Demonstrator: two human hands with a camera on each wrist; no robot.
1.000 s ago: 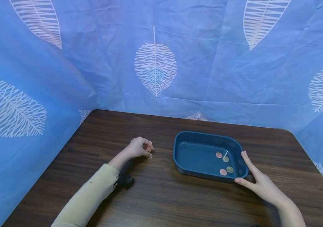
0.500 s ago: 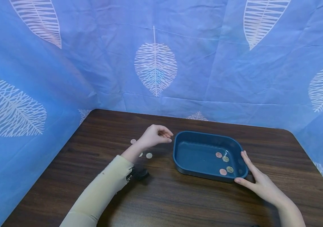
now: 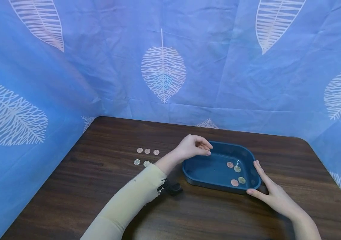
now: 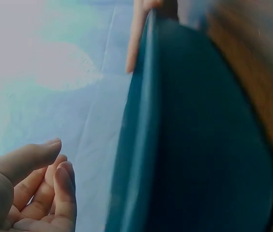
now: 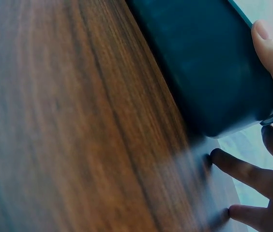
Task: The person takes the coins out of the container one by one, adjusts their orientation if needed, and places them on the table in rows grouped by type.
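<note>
My left hand (image 3: pixel 192 146) is over the far left part of a dark blue tray (image 3: pixel 201 170), palm side turned right. Its fingers (image 4: pixel 66 193) curl toward the thumb; no object shows between them, and I cannot tell whether it holds anything. My right hand (image 3: pixel 273 195) touches the tray's right end, thumb on the near rim and straight fingers along the side. Two pinkish coins (image 3: pixel 234 182) and two golden coins (image 3: pixel 242 180) lie inside near that end. Left of the tray, several coins lie in two rows: a pinkish coin (image 3: pixel 147 151) farther back, a golden coin (image 3: pixel 137 162) nearer.
The tray stands on a dark wooden table (image 3: pixel 212 213). A blue cloth (image 3: pixel 212 83) with white leaf prints hangs behind and at both sides. A black device (image 3: pixel 173 189) sits at my left wrist, below the pale sleeve (image 3: pixel 128 196).
My left hand has left the coins and moved right to above the tray, uncovering the coin rows. The right hand and the tray keep their places; the coins inside look unchanged.
</note>
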